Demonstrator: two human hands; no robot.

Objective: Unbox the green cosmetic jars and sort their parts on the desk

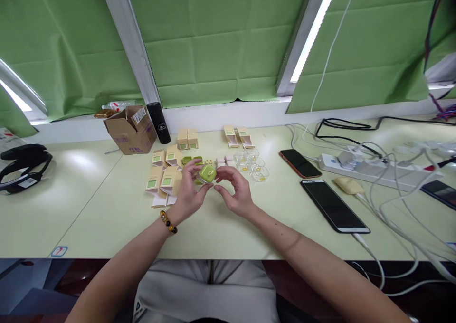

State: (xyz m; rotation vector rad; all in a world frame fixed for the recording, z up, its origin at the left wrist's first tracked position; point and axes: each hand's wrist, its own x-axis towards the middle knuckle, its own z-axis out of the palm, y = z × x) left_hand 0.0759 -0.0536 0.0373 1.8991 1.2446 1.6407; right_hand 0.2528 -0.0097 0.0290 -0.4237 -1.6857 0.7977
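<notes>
My left hand [194,190] pinches a small clear container with a glossy green lid [207,173] between thumb and fingers, above the table. Close on its right side is my right hand [235,190], thumb and fingers curved and apart; whether a fingertip touches the container I cannot tell. Just behind the hands lie more green lids [192,160], partly hidden, and small pale pink pieces [225,160]. Several clear containers with yellow marks [252,164] stand to the right. Opened small cardboard boxes [171,180] lie to the left of my left hand.
Closed small boxes [187,139] and two opened ones [237,137] stand farther back. A brown carton [130,130] and a black bottle [158,123] are at back left. Two phones [335,206], a power strip [374,171] and loose cables occupy the right. A black headset [24,166] lies far left.
</notes>
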